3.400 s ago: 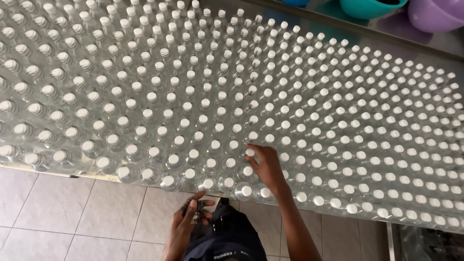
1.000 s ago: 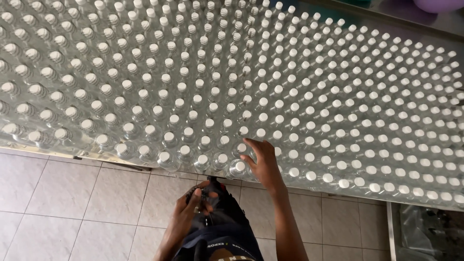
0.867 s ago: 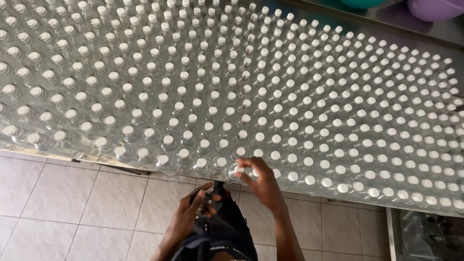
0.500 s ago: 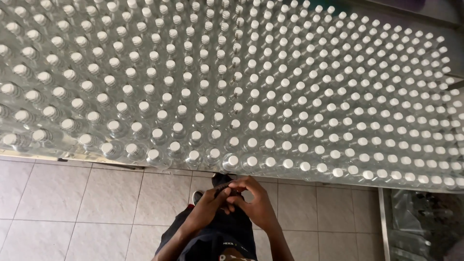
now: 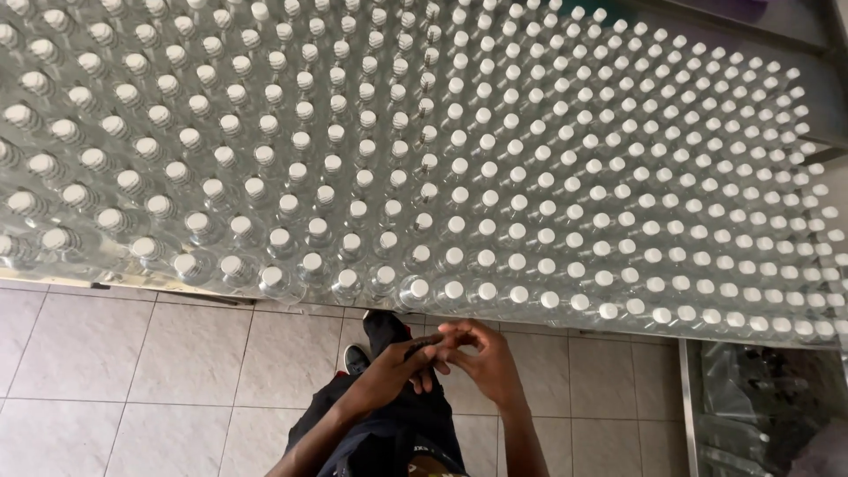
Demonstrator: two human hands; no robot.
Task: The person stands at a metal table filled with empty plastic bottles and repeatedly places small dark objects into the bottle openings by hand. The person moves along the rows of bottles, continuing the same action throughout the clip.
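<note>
A wide bench (image 5: 106,284) carries a dense grid of clear plastic bottles (image 5: 459,177), upright, shoulder to shoulder, each topped with a small white ribbed cap; the thin walls look glossy and pick up the light. Below the bench edge lies a floor of pale square tiles (image 5: 168,362), smooth, with dark grout lines. The person stands just short of the near row, dark clothing and one dark shoe (image 5: 356,358) in view. Both hands meet in front of the body, below the bottles and touching none of them: the left hand (image 5: 399,360) and right hand (image 5: 481,358) have fingers curled and fingertips together around something small and dark, too small to identify. This looks like a moment of fiddling with a small item between visits to the rows; reaching the nearest bottles again would call for raising a hand over the bench edge.
</note>
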